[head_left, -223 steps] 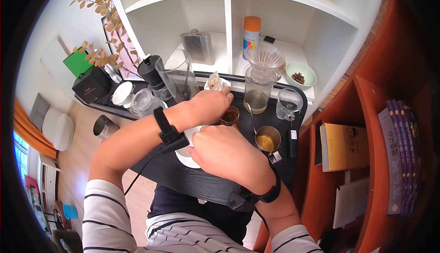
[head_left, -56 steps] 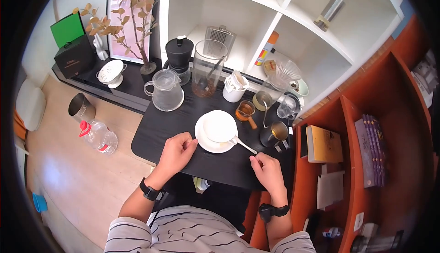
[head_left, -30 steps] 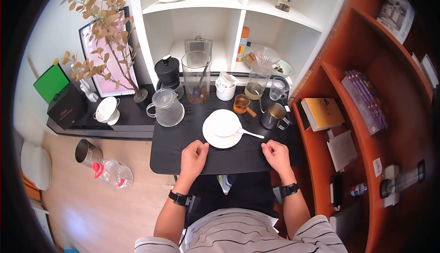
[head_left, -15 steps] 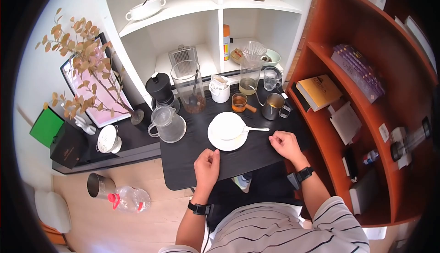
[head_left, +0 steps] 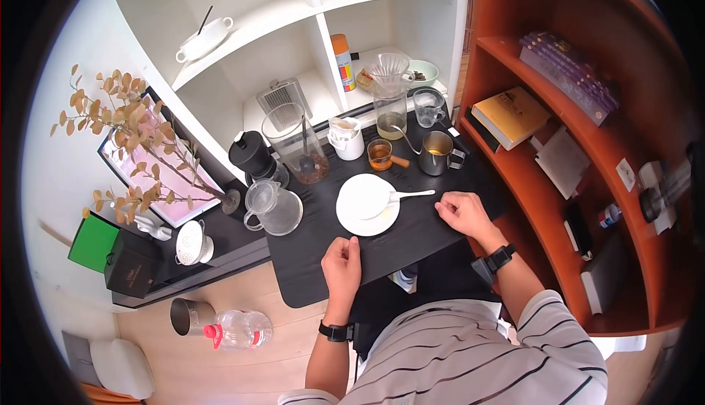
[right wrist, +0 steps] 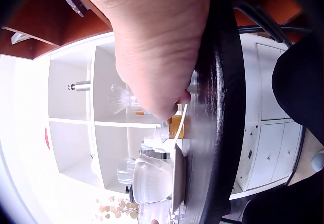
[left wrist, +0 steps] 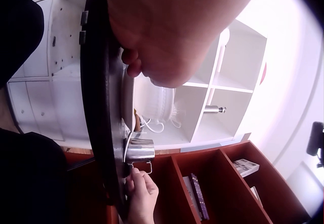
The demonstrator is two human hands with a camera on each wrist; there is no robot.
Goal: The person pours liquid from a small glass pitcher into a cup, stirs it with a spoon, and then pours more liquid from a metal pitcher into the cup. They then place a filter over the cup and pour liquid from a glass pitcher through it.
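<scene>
In the head view a white cup [head_left: 364, 195] stands on a white saucer [head_left: 369, 229], with a white spoon [head_left: 416, 194] pointing right. My left hand [head_left: 342, 269] rests on the black table's front edge, below and left of the saucer, fingers loosely curled and holding nothing. To the right, my right hand [head_left: 467, 215] rests loosely curled near the spoon's handle end, apart from it. The left wrist view shows the back of my left hand [left wrist: 172, 36] large. Past my right hand [right wrist: 154, 46], the right wrist view shows the spoon handle [right wrist: 181, 125] and cup [right wrist: 152, 181].
Behind the saucer stand a glass jug [head_left: 273, 208], a tall glass cylinder [head_left: 297, 148], a white mug [head_left: 346, 140], a small amber pot [head_left: 380, 156], a metal pitcher [head_left: 435, 157] and a glass dripper [head_left: 389, 93]. A bottle [head_left: 244, 329] is on the floor.
Both hands have withdrawn from over the table items to its front edge, apart from each other. The spoon now shows beside the cup. Lately the head view has turned; the hands stay nearly still.
</scene>
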